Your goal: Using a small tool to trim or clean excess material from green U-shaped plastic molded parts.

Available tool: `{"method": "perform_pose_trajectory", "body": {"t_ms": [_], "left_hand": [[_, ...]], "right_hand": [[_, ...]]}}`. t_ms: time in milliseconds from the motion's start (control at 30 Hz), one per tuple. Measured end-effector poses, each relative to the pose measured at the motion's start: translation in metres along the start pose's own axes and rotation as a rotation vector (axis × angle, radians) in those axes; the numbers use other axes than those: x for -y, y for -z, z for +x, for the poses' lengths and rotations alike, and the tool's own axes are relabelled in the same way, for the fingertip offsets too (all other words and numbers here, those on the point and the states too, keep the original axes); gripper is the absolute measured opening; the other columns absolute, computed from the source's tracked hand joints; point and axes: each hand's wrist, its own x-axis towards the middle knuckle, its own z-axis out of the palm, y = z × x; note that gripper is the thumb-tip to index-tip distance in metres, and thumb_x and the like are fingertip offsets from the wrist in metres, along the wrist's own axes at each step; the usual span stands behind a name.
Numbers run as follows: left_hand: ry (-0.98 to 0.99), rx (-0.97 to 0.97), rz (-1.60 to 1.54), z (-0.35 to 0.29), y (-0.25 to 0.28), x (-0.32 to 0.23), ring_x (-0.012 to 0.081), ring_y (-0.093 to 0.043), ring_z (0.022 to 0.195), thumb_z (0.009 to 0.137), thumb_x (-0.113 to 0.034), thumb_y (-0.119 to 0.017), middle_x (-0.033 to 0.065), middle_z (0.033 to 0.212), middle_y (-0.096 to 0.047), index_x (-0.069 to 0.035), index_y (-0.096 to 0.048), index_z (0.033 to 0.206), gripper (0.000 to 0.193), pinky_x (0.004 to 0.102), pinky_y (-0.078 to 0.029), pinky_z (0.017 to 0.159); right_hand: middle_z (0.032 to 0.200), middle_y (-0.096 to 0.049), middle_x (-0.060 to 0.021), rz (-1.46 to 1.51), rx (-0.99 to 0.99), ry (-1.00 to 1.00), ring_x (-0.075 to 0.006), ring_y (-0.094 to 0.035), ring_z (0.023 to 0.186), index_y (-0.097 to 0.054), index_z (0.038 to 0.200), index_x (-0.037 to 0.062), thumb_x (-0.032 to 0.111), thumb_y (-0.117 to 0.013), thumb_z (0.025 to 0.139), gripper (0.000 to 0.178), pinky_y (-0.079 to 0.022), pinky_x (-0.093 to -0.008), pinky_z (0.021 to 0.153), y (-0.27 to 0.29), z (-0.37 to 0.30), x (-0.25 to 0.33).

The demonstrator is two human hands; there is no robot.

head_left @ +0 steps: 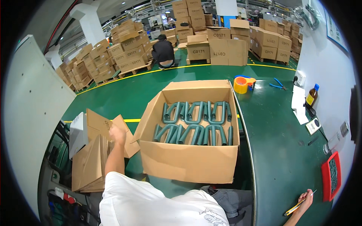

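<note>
My left hand (pixel 117 134) is at the left, fingers closed at the edge of a brown cardboard sheet (pixel 98 122) that stands above a stack of flat cardboard (pixel 87 165). Out to the right, low over the green bench, my right hand (pixel 304 202) is closed around a slim yellow-and-black utility knife (pixel 293 209); a thin tip sticks out past the fingers. Between my arms stands an open carton (pixel 188 160) with its flaps folded out. Inside, several green bent tubes (pixel 194 133) lie in two rows.
The green bench (pixel 271 158) carries an orange tape dispenser (pixel 241 85), blue pliers (pixel 278 84), a brown bottle (pixel 312 96) and a red tray (pixel 324 180) of small parts. Beyond the yellow floor line, a person (pixel 163 52) crouches beside stacked cartons (pixel 130 52).
</note>
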Motion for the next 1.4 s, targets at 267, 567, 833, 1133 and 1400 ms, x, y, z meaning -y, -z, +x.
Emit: {"method": "perform_pose_trajectory", "body": {"t_ms": [267, 567, 833, 1133, 1400], "left_hand": [[0.463, -0.084, 0.432, -0.001, -0.003, 0.173, 0.0343, -0.034, 0.129, 0.079, -0.03, -0.06, 0.0217, 0.132, -0.046, 0.001, -0.044, 0.125, 0.058, 0.0523, -0.021, 0.106], [0.653, 0.368, 0.03, -0.022, 0.039, 0.219, 0.0361, -0.033, 0.132, 0.088, -0.034, -0.05, 0.0218, 0.136, -0.043, 0.0, -0.043, 0.13, 0.054, 0.0549, -0.014, 0.109], [0.475, 0.26, 0.384, -0.031, 0.008, 0.238, 0.036, -0.04, 0.127, 0.087, -0.036, -0.049, 0.0221, 0.132, -0.047, -0.003, -0.051, 0.124, 0.049, 0.053, -0.023, 0.105], [0.275, 0.304, 0.363, -0.03, -0.01, 0.225, 0.0306, -0.059, 0.107, 0.084, -0.019, -0.053, 0.0155, 0.111, -0.064, -0.007, -0.064, 0.108, 0.028, 0.0483, -0.036, 0.098], [-0.423, 0.365, 0.45, -0.025, 0.046, 0.03, 0.0305, -0.067, 0.09, 0.081, -0.014, -0.056, 0.0136, 0.095, -0.069, -0.008, -0.071, 0.09, 0.018, 0.0384, -0.053, 0.073]], "right_hand": [[0.062, -0.045, 0.0027, -0.007, 0.04, -0.008, -0.0044, -0.045, 0.05, -0.055, 0.097, 0.0075, 0.027, -0.052, 0.096, 0.019, -0.031, -0.0168, 0.04, 0.01, 0.015, -0.011], [0.063, -0.046, 0.0025, -0.068, 0.035, 0.021, -0.0044, -0.044, 0.051, -0.056, 0.099, 0.0061, 0.026, -0.053, 0.095, 0.021, -0.031, -0.0167, 0.041, 0.021, 0.027, -0.014], [0.064, -0.052, -0.0074, -0.264, -0.057, 0.063, -0.0158, -0.05, 0.053, -0.06, 0.083, -0.0049, 0.008, -0.057, 0.086, 0.014, -0.038, -0.0246, 0.046, -0.062, -0.039, 0.051], [0.064, -0.053, -0.0093, -0.387, -0.066, 0.058, -0.0179, -0.05, 0.054, -0.06, 0.081, -0.0028, 0.015, -0.056, 0.087, 0.019, -0.042, -0.0291, 0.05, -0.053, -0.037, 0.053], [0.065, -0.046, 0.0012, -0.224, 0.073, 0.009, -0.0068, -0.046, 0.053, -0.058, 0.1, 0.0039, 0.027, -0.054, 0.094, 0.025, -0.033, -0.0184, 0.044, 0.012, 0.027, -0.013]]}}
